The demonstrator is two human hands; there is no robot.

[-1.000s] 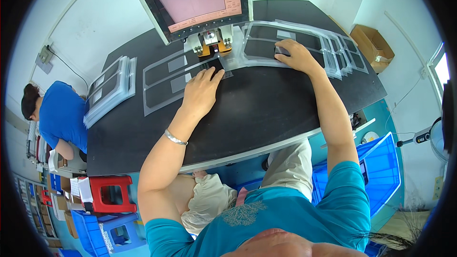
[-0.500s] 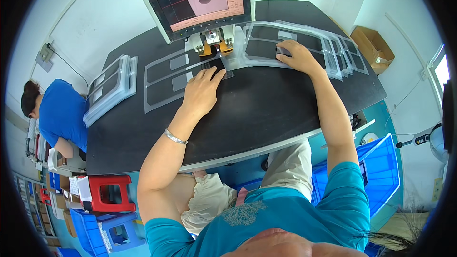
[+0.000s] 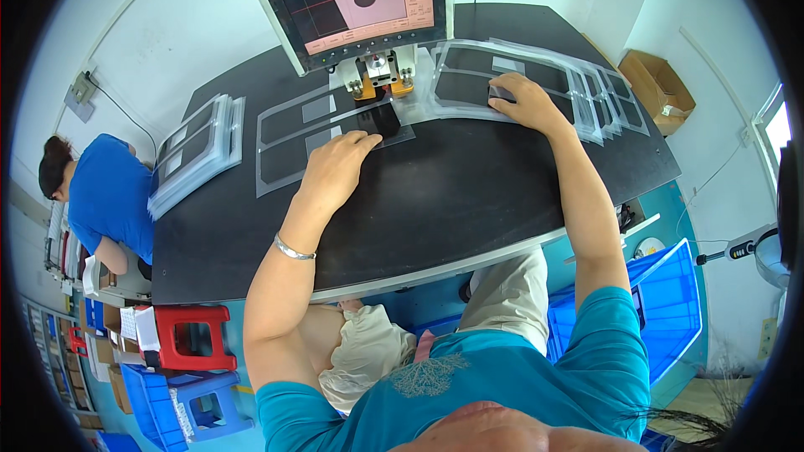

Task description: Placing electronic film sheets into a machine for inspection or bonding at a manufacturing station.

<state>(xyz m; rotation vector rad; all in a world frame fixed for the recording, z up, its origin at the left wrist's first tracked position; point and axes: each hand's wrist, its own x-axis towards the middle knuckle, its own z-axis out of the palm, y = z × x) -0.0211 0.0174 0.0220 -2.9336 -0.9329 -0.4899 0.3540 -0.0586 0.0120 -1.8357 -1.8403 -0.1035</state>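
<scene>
A clear-edged sheet with dark panels (image 3: 280, 155) lies on the black table, its right end under the small orange-tipped clamps (image 3: 381, 90) below the monitor. My left hand (image 3: 335, 169) rests at the sheet's front edge, fingers stretched toward a glossy black piece (image 3: 385, 120) near the clamps; the thumb is largely hidden. On the right, a fanned pile of similar sheets (image 3: 456, 75) lies beside the machine. My right hand (image 3: 532, 105) rests on that pile, thumb and fingers apart over a small greyish patch.
The monitor (image 3: 360, 0) stands at the table's back, showing a dark round spot. At the left edge sits another stack of sheets (image 3: 201, 155). A person in blue (image 3: 109, 192) bends beyond it. Blue bins (image 3: 670, 301), a red stool (image 3: 193, 339) and a carton (image 3: 657, 88) stand around.
My left hand has drawn back toward me and slightly left, off the black piece to the sheet's front edge. My right hand stays nearly in place.
</scene>
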